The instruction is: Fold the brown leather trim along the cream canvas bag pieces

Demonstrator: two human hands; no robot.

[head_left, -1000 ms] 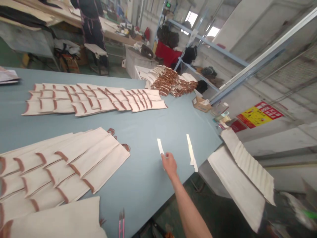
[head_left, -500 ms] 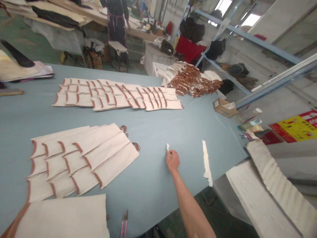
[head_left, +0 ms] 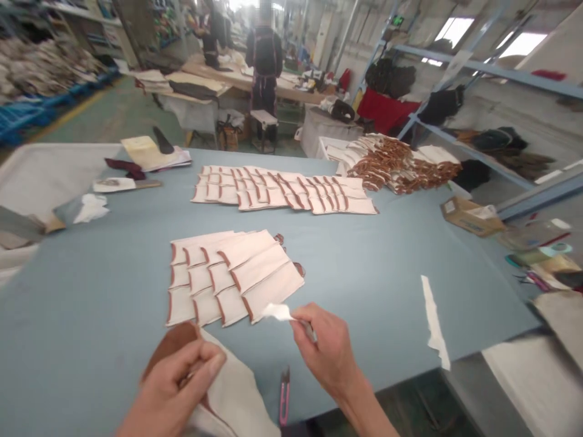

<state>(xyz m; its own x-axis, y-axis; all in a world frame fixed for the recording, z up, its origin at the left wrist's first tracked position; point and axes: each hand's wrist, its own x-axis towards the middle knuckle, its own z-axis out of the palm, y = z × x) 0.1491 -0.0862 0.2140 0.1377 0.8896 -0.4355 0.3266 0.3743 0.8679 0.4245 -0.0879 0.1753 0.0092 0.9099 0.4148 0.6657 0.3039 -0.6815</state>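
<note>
My left hand (head_left: 186, 376) pinches the brown-edged end of a cream fabric bag (head_left: 237, 382) at the near side of the table; part of the bag lies behind my fingers. Between the thumb and fingers of my right hand (head_left: 325, 346) is a small white scrap (head_left: 277, 312), held above the table. Pink-handled thread snips (head_left: 284, 397) lie between my hands near the table's front edge. Just beyond, several cream fabric pieces (head_left: 259, 267) with brown edging overlap in a fanned stack.
A second row of overlapping pieces (head_left: 282, 191) lies farther back. Behind it on the right is a heaped pile (head_left: 392, 161) of cream and brown pieces. A torn white strip (head_left: 435, 325) and a cardboard box (head_left: 471, 215) are at the right. A person (head_left: 265, 60) stands at a far table.
My right hand has come back left and nearer with the white scrap. My left hand has come into view, gripping the near bag, whose end is now raised. The view has swung left.
</note>
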